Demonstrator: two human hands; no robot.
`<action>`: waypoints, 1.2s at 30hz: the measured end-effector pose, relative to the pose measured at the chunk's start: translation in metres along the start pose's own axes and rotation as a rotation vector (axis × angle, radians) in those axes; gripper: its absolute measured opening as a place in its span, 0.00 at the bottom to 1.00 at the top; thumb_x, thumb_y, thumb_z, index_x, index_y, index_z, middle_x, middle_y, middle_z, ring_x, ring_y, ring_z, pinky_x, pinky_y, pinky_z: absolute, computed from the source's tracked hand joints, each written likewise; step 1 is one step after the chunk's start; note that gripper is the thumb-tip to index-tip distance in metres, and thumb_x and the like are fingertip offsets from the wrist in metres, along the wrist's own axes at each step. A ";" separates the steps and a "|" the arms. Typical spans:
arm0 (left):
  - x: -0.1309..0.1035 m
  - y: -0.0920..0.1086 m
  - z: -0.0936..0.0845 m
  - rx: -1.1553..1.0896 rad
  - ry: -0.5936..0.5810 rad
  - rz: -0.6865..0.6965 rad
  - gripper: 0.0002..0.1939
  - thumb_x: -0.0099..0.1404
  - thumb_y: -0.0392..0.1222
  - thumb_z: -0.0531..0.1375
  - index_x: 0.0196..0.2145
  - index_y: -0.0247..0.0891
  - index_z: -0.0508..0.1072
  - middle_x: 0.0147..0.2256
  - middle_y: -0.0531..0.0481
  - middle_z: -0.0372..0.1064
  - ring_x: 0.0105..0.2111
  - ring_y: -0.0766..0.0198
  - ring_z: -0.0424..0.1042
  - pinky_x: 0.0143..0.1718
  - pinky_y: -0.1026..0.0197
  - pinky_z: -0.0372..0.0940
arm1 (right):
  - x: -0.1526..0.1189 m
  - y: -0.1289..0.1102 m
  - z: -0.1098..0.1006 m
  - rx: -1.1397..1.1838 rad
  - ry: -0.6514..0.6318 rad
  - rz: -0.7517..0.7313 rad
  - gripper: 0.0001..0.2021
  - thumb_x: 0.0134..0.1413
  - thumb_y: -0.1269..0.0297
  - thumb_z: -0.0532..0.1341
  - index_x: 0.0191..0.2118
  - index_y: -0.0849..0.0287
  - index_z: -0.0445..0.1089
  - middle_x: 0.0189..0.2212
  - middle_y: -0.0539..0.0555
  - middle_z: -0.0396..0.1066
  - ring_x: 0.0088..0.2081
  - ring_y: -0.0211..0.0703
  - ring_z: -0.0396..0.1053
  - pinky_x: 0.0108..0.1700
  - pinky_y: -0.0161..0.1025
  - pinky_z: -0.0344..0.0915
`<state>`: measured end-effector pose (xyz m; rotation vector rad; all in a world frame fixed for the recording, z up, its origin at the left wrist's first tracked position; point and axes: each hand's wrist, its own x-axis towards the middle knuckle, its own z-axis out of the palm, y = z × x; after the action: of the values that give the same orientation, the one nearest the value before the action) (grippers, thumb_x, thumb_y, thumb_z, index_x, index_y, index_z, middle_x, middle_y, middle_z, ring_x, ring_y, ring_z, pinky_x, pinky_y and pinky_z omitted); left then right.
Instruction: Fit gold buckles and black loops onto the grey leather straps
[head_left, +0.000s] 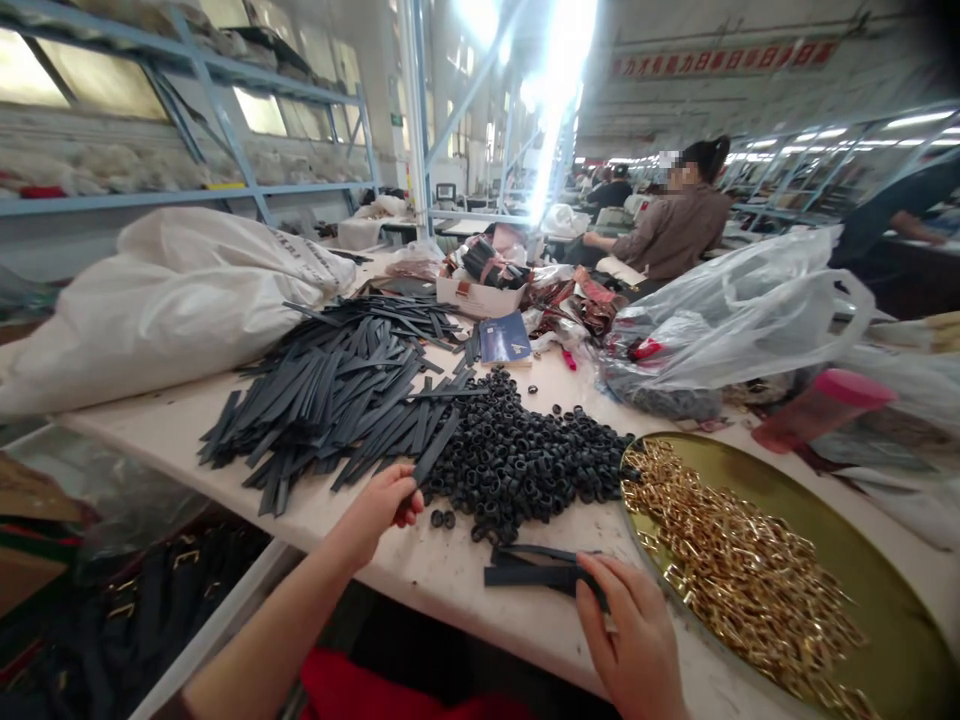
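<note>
My left hand is closed around the lower end of a flat black strap, which points up and away over the table. My right hand has its fingers bent over the end of another black strap, low above the table's front edge; part of this strap appears folded back beside it. Between and beyond my hands lies a heap of small black loops. Left of it spreads a large pile of loose black straps.
A round gold tray at right carries many gold buckles. Behind it are a pink-lidded cup and a clear plastic bag. A white sack, a blue booklet and a carton stand farther back. A person sits beyond.
</note>
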<state>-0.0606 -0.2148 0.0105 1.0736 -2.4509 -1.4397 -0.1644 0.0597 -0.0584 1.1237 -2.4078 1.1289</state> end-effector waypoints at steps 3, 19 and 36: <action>-0.060 -0.006 0.021 -0.407 -0.252 -0.062 0.12 0.59 0.44 0.48 0.37 0.35 0.62 0.19 0.56 0.63 0.16 0.72 0.61 0.19 0.70 0.55 | 0.008 -0.025 -0.002 0.427 -0.209 0.356 0.17 0.56 0.55 0.50 0.47 0.58 0.62 0.26 0.53 0.68 0.27 0.43 0.66 0.30 0.41 0.63; -0.067 0.041 0.109 -0.794 -0.628 -0.354 0.09 0.53 0.37 0.52 0.34 0.34 0.63 0.23 0.53 0.66 0.17 0.74 0.64 0.17 0.72 0.57 | 0.069 0.034 -0.004 -0.266 -0.302 0.246 0.12 0.57 0.61 0.49 0.39 0.59 0.65 0.33 0.55 0.68 0.33 0.42 0.66 0.35 0.37 0.60; -0.044 0.047 0.132 -0.561 -0.613 -0.131 0.09 0.60 0.43 0.48 0.34 0.36 0.63 0.18 0.59 0.58 0.14 0.74 0.55 0.16 0.71 0.52 | 0.072 0.052 -0.014 0.162 -0.219 0.506 0.11 0.50 0.60 0.56 0.38 0.59 0.64 0.27 0.51 0.69 0.29 0.39 0.66 0.33 0.36 0.61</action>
<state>-0.1077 -0.0772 -0.0132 0.7479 -2.0517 -2.5999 -0.2518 0.0524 -0.0404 0.7235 -2.9204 1.4330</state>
